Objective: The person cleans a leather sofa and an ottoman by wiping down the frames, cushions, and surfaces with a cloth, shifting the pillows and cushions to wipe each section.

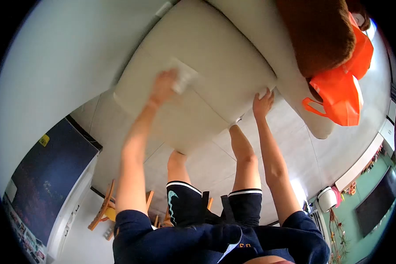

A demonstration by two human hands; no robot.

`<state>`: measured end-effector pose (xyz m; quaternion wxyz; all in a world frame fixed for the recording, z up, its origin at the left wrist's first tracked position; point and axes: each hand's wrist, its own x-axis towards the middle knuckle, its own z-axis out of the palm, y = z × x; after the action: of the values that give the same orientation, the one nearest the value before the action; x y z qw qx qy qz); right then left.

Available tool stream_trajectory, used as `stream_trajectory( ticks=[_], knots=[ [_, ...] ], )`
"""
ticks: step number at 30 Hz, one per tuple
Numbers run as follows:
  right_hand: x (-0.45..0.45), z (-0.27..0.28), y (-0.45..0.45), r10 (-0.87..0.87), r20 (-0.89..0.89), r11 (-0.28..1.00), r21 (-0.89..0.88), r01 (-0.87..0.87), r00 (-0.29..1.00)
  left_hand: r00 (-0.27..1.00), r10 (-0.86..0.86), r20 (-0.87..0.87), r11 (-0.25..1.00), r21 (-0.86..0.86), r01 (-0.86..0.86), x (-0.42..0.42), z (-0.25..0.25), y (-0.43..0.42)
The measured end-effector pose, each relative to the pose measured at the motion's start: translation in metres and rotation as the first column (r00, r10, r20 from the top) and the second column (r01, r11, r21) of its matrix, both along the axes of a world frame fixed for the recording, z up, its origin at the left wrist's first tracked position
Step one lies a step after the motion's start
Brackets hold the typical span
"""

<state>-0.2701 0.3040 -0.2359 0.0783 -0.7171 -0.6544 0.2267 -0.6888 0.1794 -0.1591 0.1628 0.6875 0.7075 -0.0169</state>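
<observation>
My left hand (163,85), smeared by motion, is closed on a white cloth (183,79), thin and pale like a wipe. It presses the cloth against the top of a beige sofa seat cushion (215,57). My right hand (263,104) rests at the cushion's front right corner, fingers spread and touching its edge, with nothing held in it. A seam runs across the cushion below the cloth.
Orange bags (341,94) and a brown plush item (323,39) lie on the sofa section to the right. A pale sofa side (57,57) rises at the left. Below are grey floor tiles (295,136), a dark board (53,171) and a wooden chair (103,209).
</observation>
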Motion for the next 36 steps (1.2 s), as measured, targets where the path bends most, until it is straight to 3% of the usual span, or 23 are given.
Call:
stream_trajectory(
  ticks=[1, 3, 5, 7, 8, 11, 12, 13, 14, 15, 16, 18, 20, 22, 23, 24, 25, 26, 28, 29, 31, 33, 36],
  knots=[
    [-0.029, 0.044, 0.011, 0.192, 0.122, 0.980, 0.037, -0.197, 0.974, 0.981, 0.181, 0.077, 0.975, 0.119, -0.189, -0.050, 0.006, 0.007],
    [-0.054, 0.043, 0.018, 0.386, 0.248, 0.920, -0.036, -0.389, 0.889, 0.932, 0.362, -0.031, 0.932, -0.012, -0.363, -0.081, 0.031, 0.032],
    [-0.067, 0.026, 0.026, 0.374, 0.183, 0.927, -0.042, -0.373, 0.909, 0.856, 0.497, 0.142, 0.841, 0.165, -0.516, -0.083, 0.001, 0.051],
    [-0.070, 0.015, 0.028, 0.370, 0.124, 0.929, -0.051, -0.367, 0.921, 0.844, 0.534, -0.046, 0.799, 0.354, -0.486, -0.029, -0.037, 0.067],
    [-0.065, 0.015, 0.032, 0.420, 0.119, 0.907, -0.067, -0.415, 0.900, 0.858, 0.500, 0.117, 0.715, 0.503, -0.485, 0.020, -0.049, 0.065],
    [-0.051, 0.039, 0.045, 0.502, 0.107, 0.857, -0.196, -0.477, 0.858, 0.786, 0.464, 0.408, 0.751, 0.290, -0.594, 0.174, -0.056, 0.030],
    [-0.051, 0.045, 0.052, 0.528, 0.074, 0.824, -0.286, -0.489, 0.846, 0.824, 0.445, 0.351, 0.816, 0.220, -0.535, 0.223, -0.048, 0.011],
    [-0.050, 0.048, 0.058, 0.536, 0.077, 0.820, -0.285, -0.497, 0.841, 0.777, 0.416, 0.473, 0.869, 0.043, -0.492, 0.276, -0.065, -0.021],
    [-0.047, 0.050, 0.065, 0.595, 0.101, 0.771, -0.355, -0.530, 0.798, 0.613, 0.316, 0.725, 0.927, -0.096, -0.364, 0.309, -0.064, -0.055],
    [-0.043, 0.051, 0.071, 0.650, 0.119, 0.716, -0.425, -0.554, 0.750, 0.819, 0.036, 0.573, 0.999, 0.010, -0.051, 0.324, -0.049, -0.085],
    [-0.041, 0.048, 0.076, 0.652, 0.115, 0.714, -0.426, -0.556, 0.750, 0.884, -0.285, 0.371, 0.956, 0.038, 0.292, 0.326, -0.039, -0.111],
    [-0.038, 0.040, 0.090, 0.660, 0.055, 0.661, -0.517, -0.544, 0.750, 0.951, -0.277, 0.138, 0.958, 0.122, 0.261, 0.325, -0.109, -0.194],
    [-0.028, 0.023, 0.102, 0.641, 0.016, 0.660, -0.521, -0.540, 0.768, 0.783, -0.613, 0.101, 0.785, 0.185, 0.591, 0.227, -0.044, -0.169],
    [-0.009, -0.021, 0.106, 0.771, 0.027, 0.574, -0.464, -0.674, 0.637, 0.748, -0.174, 0.641, 0.951, -0.086, 0.296, 0.150, 0.035, -0.130],
    [-0.014, -0.011, 0.101, 0.773, 0.018, 0.567, -0.468, -0.678, 0.634, 0.865, -0.198, 0.461, 0.979, 0.045, 0.200, 0.120, 0.014, -0.145],
    [-0.023, 0.007, 0.100, 0.726, 0.000, 0.599, -0.489, -0.634, 0.687, 0.944, -0.055, 0.325, 0.988, -0.119, 0.099, 0.077, 0.018, -0.130],
    [-0.031, 0.020, 0.097, 0.675, -0.019, 0.626, -0.514, -0.586, 0.738, 0.998, 0.059, -0.015, 0.997, -0.048, -0.059, 0.035, 0.007, -0.125],
    [-0.035, 0.023, 0.093, 0.671, -0.032, 0.621, -0.522, -0.585, 0.741, 0.956, 0.125, -0.265, 0.991, 0.088, -0.105, -0.014, 0.018, -0.111],
    [-0.035, 0.021, 0.090, 0.671, 0.066, 0.661, -0.505, -0.555, 0.739, 0.867, 0.308, -0.393, 0.950, 0.083, -0.300, -0.080, 0.055, -0.075],
    [-0.033, 0.024, 0.091, 0.632, -0.019, 0.652, -0.528, -0.545, 0.775, 0.824, 0.367, -0.431, 0.929, 0.220, -0.299, -0.099, 0.043, -0.066],
    [-0.021, 0.001, 0.103, 0.673, 0.006, 0.632, -0.522, -0.572, 0.739, 0.834, 0.406, -0.374, 0.911, 0.238, -0.336, -0.067, 0.019, -0.045],
    [-0.011, -0.007, 0.099, 0.705, 0.028, 0.611, -0.531, -0.587, 0.709, 0.857, 0.487, -0.168, 0.867, 0.210, -0.451, 0.030, -0.023, -0.035],
    [-0.033, 0.021, 0.136, 0.728, -0.119, 0.529, -0.529, -0.664, 0.675, 0.861, 0.507, 0.043, 0.853, 0.117, -0.508, 0.204, -0.060, -0.040]
  ],
)
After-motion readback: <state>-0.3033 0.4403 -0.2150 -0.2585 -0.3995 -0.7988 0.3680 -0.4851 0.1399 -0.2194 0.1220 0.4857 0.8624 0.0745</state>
